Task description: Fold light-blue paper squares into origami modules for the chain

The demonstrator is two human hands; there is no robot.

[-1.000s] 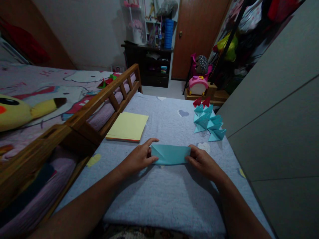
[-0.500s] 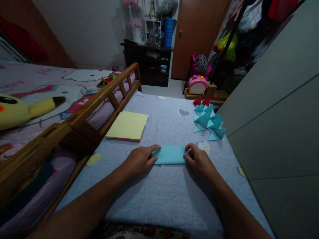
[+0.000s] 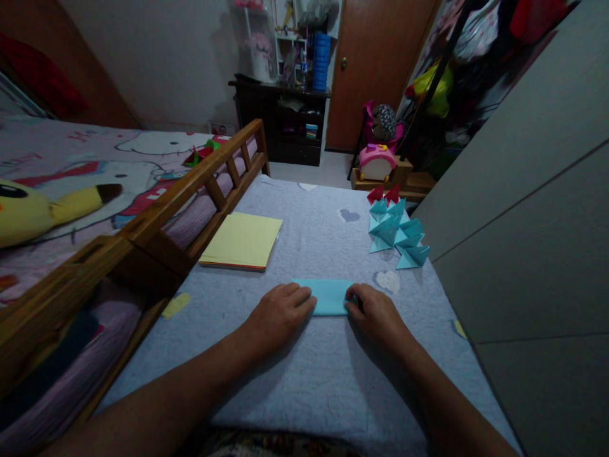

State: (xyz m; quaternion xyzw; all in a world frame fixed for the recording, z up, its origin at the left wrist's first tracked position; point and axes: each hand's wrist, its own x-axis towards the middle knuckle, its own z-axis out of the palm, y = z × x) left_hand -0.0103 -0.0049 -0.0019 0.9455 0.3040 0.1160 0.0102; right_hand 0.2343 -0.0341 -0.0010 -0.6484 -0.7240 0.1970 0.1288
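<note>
A light-blue sheet of origami paper [image 3: 329, 297], folded into a narrow rectangle, lies flat in front of me on the bedsheet. My left hand [image 3: 284, 311] rests over its left end, fingers close together and holding the paper down; that end is partly hidden beneath it. At the right end, my right hand [image 3: 373, 311] pinches the edge between thumb and bent fingers. Beyond it at the right stand several folded blue paper pieces [image 3: 397, 233] with pointed tips, and red folded ones [image 3: 383, 194] behind them.
A stack of square paper [image 3: 242, 241], yellow on top, lies to the left. A wooden bed rail [image 3: 190, 200] runs along the left side, with a yellow plush toy [image 3: 28, 214] past it. A pale cabinet [image 3: 537, 241] borders the right side.
My left hand has shifted right from pinching the left end to lying over it. My right hand has moved slightly left along the paper and still pinches it.
</note>
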